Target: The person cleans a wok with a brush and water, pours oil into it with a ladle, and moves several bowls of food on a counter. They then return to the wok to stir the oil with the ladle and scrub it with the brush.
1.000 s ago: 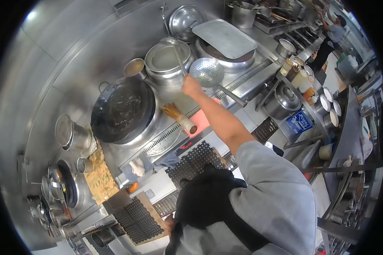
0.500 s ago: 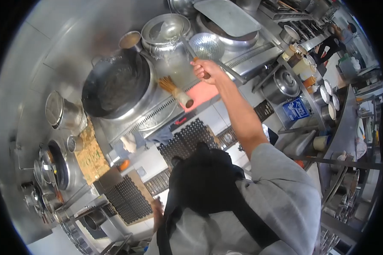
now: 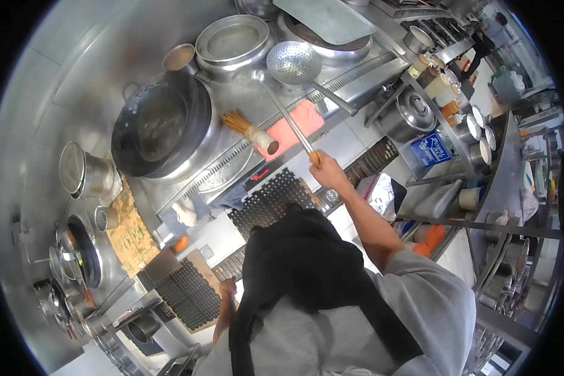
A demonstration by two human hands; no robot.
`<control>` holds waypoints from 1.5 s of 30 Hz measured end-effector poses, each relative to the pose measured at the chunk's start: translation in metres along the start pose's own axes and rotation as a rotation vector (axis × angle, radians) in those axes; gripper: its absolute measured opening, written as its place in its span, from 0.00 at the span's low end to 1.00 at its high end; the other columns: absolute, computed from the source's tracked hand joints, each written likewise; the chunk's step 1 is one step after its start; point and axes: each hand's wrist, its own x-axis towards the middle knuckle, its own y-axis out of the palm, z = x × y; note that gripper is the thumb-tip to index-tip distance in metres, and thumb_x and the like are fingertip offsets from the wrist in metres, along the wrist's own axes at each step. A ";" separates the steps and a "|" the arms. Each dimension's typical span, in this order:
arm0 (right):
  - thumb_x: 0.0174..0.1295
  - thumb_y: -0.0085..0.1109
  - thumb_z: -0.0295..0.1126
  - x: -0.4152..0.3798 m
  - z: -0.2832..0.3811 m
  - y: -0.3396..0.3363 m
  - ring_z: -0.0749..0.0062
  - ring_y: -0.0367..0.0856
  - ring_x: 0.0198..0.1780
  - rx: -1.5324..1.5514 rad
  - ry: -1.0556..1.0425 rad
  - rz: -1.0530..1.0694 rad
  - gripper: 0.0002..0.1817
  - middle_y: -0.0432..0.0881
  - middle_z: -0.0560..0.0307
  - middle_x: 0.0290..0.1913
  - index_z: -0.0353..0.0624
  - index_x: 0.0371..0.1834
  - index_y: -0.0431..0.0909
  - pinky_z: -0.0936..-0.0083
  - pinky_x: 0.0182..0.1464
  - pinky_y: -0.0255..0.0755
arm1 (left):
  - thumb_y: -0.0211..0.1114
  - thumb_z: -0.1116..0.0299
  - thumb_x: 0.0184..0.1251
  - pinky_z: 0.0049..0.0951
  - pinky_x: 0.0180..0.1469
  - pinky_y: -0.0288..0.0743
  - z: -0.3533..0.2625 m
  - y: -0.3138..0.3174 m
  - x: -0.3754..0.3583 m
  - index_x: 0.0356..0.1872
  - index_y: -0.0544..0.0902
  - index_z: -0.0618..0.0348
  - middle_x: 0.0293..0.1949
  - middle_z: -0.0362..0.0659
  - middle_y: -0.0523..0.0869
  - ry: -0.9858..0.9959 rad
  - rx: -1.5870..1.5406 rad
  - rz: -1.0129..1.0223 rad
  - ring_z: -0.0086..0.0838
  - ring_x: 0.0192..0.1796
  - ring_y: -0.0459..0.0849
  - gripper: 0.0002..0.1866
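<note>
My right hand is closed around the wooden end of a long-handled ladle. The ladle's metal shaft slants up and left across the stove front, over a pink cloth; its head is blurred near the pot. My left hand hangs low by my side above the floor mats, its fingers loosely apart and nothing visible in them. A black wok sits on the stove to the left. Between wok and cloth lies a bamboo wok brush. Beyond the ladle rests a perforated strainer.
A metal pot stands behind the ladle, with a smaller pot beside it. A flat tray covers part of another vessel. Rightward are a lidded stockpot and shelves of containers. Another person stands far off, upper right.
My right hand has drawn back toward my body, and the ladle has come away from the pot, its head now lower. My left hand has swung slightly forward into fuller view.
</note>
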 end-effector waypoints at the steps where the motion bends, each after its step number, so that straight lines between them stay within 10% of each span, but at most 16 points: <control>1: 0.57 0.57 0.31 0.007 -0.007 0.003 0.32 0.83 0.42 0.008 -0.010 -0.014 0.20 0.84 0.30 0.39 0.38 0.52 0.73 0.47 0.48 0.77 | 0.59 0.65 0.69 0.44 0.46 0.82 0.003 -0.006 0.011 0.53 0.83 0.50 0.38 0.50 0.90 -0.001 0.010 -0.016 0.45 0.43 0.89 0.14; 4: 0.57 0.62 0.34 0.007 -0.018 0.012 0.35 0.84 0.45 -0.238 0.101 0.078 0.24 0.84 0.33 0.41 0.39 0.57 0.72 0.48 0.51 0.77 | 0.61 0.70 0.63 0.44 0.46 0.82 0.013 -0.022 0.019 0.44 0.85 0.50 0.37 0.49 0.89 -0.028 -0.054 -0.235 0.46 0.41 0.88 0.10; 7: 0.57 0.67 0.37 0.016 -0.022 0.030 0.38 0.82 0.52 -0.373 0.030 -0.095 0.34 0.82 0.37 0.51 0.42 0.68 0.67 0.50 0.52 0.78 | 0.60 0.71 0.59 0.44 0.43 0.82 0.039 -0.020 0.078 0.37 0.84 0.52 0.34 0.49 0.88 0.015 -0.762 -0.330 0.47 0.40 0.88 0.08; 9: 0.56 0.70 0.39 0.017 0.025 0.020 0.42 0.78 0.60 -0.493 0.149 -0.103 0.42 0.77 0.41 0.59 0.44 0.74 0.60 0.52 0.54 0.78 | 0.60 0.71 0.55 0.48 0.35 0.77 0.030 -0.085 0.099 0.27 0.77 0.55 0.27 0.52 0.82 0.381 -0.117 -0.485 0.50 0.34 0.84 0.02; 13: 0.61 0.67 0.42 -0.002 0.051 0.028 0.41 0.79 0.57 -0.238 -0.018 -0.367 0.35 0.79 0.37 0.57 0.41 0.70 0.67 0.55 0.58 0.75 | 0.60 0.67 0.64 0.46 0.36 0.77 0.011 -0.144 0.172 0.30 0.83 0.57 0.31 0.54 0.85 0.690 -0.199 -0.552 0.51 0.35 0.86 0.07; 15: 0.62 0.65 0.42 -0.022 0.038 0.040 0.41 0.83 0.52 -0.060 0.134 -0.197 0.30 0.84 0.38 0.49 0.41 0.66 0.72 0.54 0.57 0.76 | 0.63 0.60 0.69 0.36 0.36 0.79 -0.027 -0.178 0.190 0.44 0.88 0.58 0.33 0.51 0.89 0.301 -0.662 -0.077 0.39 0.33 0.88 0.14; 21: 0.61 0.61 0.48 -0.158 -0.012 0.111 0.46 0.83 0.57 -0.302 0.561 0.093 0.30 0.85 0.39 0.52 0.42 0.63 0.76 0.55 0.61 0.75 | 0.68 0.53 0.70 0.20 0.29 0.69 -0.109 -0.226 0.211 0.45 0.89 0.61 0.28 0.37 0.85 0.332 -0.840 0.300 0.16 0.29 0.79 0.19; 27: 0.60 0.60 0.47 -0.282 0.002 0.154 0.46 0.82 0.58 -0.125 0.815 -0.084 0.27 0.85 0.40 0.53 0.43 0.58 0.81 0.56 0.62 0.75 | 0.64 0.51 0.73 0.25 0.35 0.76 -0.130 -0.206 0.248 0.53 0.84 0.61 0.44 0.40 0.88 0.325 -0.708 0.601 0.23 0.39 0.85 0.23; 29: 0.62 0.61 0.50 -0.308 0.023 0.149 0.45 0.80 0.61 0.032 0.956 -0.096 0.33 0.84 0.39 0.56 0.43 0.66 0.75 0.56 0.64 0.73 | 0.67 0.56 0.71 0.22 0.28 0.72 -0.142 -0.209 0.251 0.36 0.86 0.61 0.29 0.38 0.85 0.296 -0.728 0.599 0.23 0.28 0.82 0.15; 31: 0.60 0.60 0.47 -0.337 0.011 0.167 0.45 0.80 0.60 0.089 0.991 -0.200 0.32 0.84 0.39 0.56 0.45 0.67 0.74 0.55 0.63 0.73 | 0.61 0.52 0.75 0.31 0.40 0.80 -0.153 -0.215 0.258 0.52 0.84 0.63 0.44 0.42 0.88 0.386 -0.544 0.656 0.26 0.41 0.85 0.22; 38: 0.58 0.62 0.43 -0.452 0.038 0.187 0.48 0.82 0.59 0.310 1.174 -0.445 0.28 0.84 0.42 0.56 0.44 0.62 0.78 0.53 0.59 0.76 | 0.59 0.60 0.74 0.31 0.41 0.79 -0.230 -0.219 0.242 0.50 0.82 0.58 0.42 0.42 0.86 0.430 -0.352 0.981 0.38 0.42 0.86 0.14; 40: 0.58 0.61 0.42 -0.474 0.028 0.212 0.47 0.82 0.59 0.376 1.207 -0.589 0.26 0.84 0.42 0.56 0.43 0.60 0.79 0.50 0.56 0.77 | 0.56 0.58 0.74 0.31 0.38 0.78 -0.278 -0.208 0.230 0.49 0.82 0.52 0.43 0.42 0.86 1.673 0.832 0.706 0.39 0.43 0.85 0.13; 42: 0.58 0.61 0.43 -0.502 0.027 0.228 0.46 0.82 0.58 0.440 1.249 -0.657 0.26 0.84 0.42 0.55 0.43 0.59 0.79 0.49 0.56 0.77 | 0.56 0.53 0.74 0.30 0.34 0.76 -0.359 -0.197 0.168 0.45 0.82 0.50 0.42 0.41 0.85 0.590 -0.056 1.289 0.36 0.42 0.83 0.14; 45: 0.58 0.62 0.40 -0.554 0.033 0.249 0.47 0.84 0.55 0.465 1.335 -0.841 0.19 0.87 0.42 0.51 0.39 0.49 0.86 0.48 0.53 0.79 | 0.63 0.50 0.70 0.31 0.36 0.73 -0.474 -0.143 0.109 0.44 0.82 0.53 0.41 0.38 0.85 0.762 -0.193 0.894 0.29 0.40 0.81 0.16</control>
